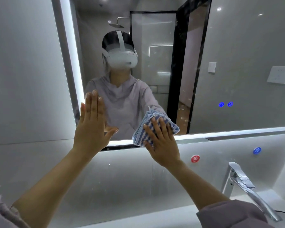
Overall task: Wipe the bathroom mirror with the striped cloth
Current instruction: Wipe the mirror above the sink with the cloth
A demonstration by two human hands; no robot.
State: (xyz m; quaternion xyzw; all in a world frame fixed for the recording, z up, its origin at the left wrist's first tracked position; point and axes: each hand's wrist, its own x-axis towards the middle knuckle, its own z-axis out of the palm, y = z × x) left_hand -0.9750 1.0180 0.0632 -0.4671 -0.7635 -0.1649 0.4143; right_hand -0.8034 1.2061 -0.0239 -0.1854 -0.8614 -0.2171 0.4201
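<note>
The bathroom mirror [237,55] fills the wall ahead, edged by a lit strip along its left and bottom sides. A folded blue-and-white striped cloth [141,132] lies flat against the glass near the mirror's bottom edge. My right hand [161,142] presses on the cloth with fingers spread over it. To its left, my left hand [92,125] rests flat on the mirror's lower left corner, fingers straight and thumb out, holding nothing. The mirror shows a person's reflection wearing a white headset.
A chrome faucet [247,185] stands at the lower right over a white basin counter [138,218]. A red round sticker [195,158] and a blue one [257,150] sit on the wall below the mirror. Two blue touch buttons [225,104] glow in the glass.
</note>
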